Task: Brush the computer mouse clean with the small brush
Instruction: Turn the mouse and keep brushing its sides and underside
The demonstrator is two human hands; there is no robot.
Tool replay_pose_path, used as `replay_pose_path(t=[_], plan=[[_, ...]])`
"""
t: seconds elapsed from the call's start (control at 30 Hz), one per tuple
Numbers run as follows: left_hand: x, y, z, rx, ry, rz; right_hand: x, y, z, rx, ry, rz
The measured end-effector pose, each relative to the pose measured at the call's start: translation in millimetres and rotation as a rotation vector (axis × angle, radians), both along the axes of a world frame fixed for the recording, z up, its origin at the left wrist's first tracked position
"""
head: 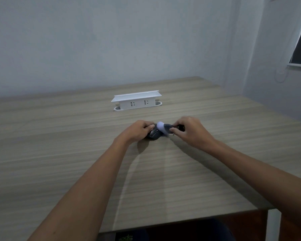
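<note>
A dark computer mouse [154, 135] lies on the wooden table [76, 153] near its middle. My left hand [139, 131] grips the mouse from the left side, fingers curled over its top. My right hand [189, 131] pinches the dark handle of a small brush [165, 128] just to the right. The brush's pale bristles sit against the top right of the mouse and look blurred. Most of the mouse's left half is hidden under my fingers.
A white socket box [136, 100] with two outlets stands on the table behind the mouse. A grey wall runs along the table's far edge. The table's near edge and right corner are at the lower right, with a window at the upper right.
</note>
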State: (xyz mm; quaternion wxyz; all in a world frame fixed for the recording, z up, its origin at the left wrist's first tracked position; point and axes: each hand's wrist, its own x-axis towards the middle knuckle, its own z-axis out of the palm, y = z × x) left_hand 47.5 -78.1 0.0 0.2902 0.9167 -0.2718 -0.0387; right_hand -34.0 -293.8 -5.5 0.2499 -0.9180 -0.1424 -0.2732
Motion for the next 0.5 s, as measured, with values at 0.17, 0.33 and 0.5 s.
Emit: replay_pose_path(t=[0.17,0.33,0.5], plan=[[-1,0,5,-0.018,0.009,-0.007,-1,7,0,-0.240,0.023,0.164],[-3,1,6,-0.020,0.006,0.004,3,-2,5,-0.334,-0.051,0.117],[-3,1,7,-0.035,0.002,-0.012,2,-3,6,-0.398,-0.044,0.155]])
